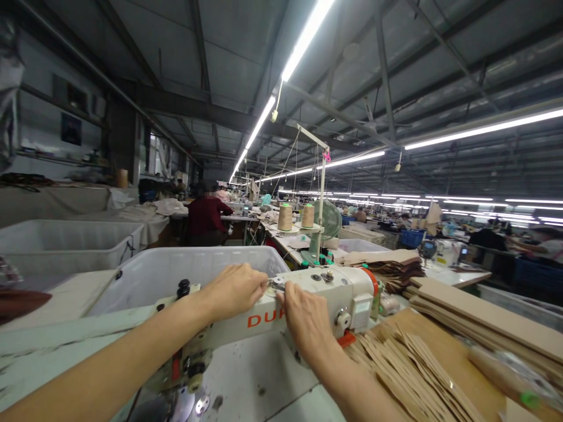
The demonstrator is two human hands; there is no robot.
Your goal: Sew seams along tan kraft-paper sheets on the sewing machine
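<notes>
A white sewing machine with orange lettering stands in front of me. My left hand is closed in a pinch over the top of its arm. Just right of it, my right hand is closed too, its thumb and finger against the machine's upper edge. Between the fingertips sits a small metal part on top of the machine. Whatever thin thing the fingers may grip is too small to make out. Below my left forearm, the needle end with its round tension knob is partly hidden.
Right of the machine lie tan strips on a brown board, with stacked tan panels behind. A white plastic bin stands beyond the machine. Two thread cones rise on a stand near a green fan. A person in dark red sits farther off.
</notes>
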